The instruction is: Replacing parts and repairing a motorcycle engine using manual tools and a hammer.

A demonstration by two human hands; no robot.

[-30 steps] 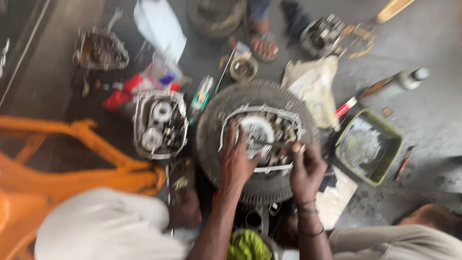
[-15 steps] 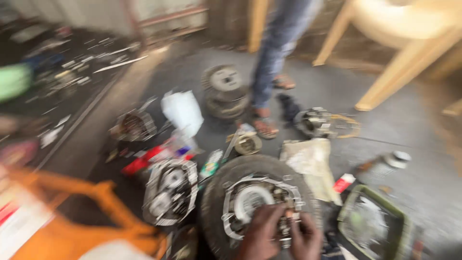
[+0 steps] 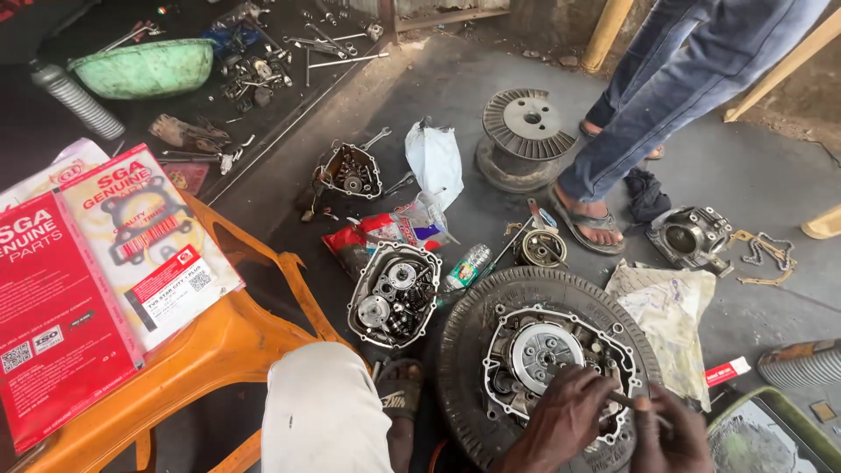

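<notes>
Both hands are closed together on a thin metal tool (image 3: pixel 632 405) at about 5 o'clock on the open engine case: the left hand (image 3: pixel 565 420) rests its fingers on the case rim and the right hand (image 3: pixel 670 434) pinches the tool's outer end; whether it is a pick or a small driver is too fine to tell. The engine case (image 3: pixel 561 359) lies flat inside an old tyre (image 3: pixel 469 350), its round clutch plate (image 3: pixel 545 355) facing up at the centre. The work looks to be at the stage of prying or seating something on the case edge, and the next move seems to call for a steady, small lever motion without slipping onto the plate. At 9 o'clock of the tyre lies a second case half (image 3: pixel 396 296); at 3 o'clock a cloth (image 3: pixel 670 315); at 12 o'clock a standing person's sandalled foot (image 3: pixel 589 219). Compared with half a second ago, the view has swung down and left, the hands sit lower in frame, and an orange stool (image 3: pixel 219 350) with red parts packets (image 3: pixel 53 324) has come into sight.
</notes>
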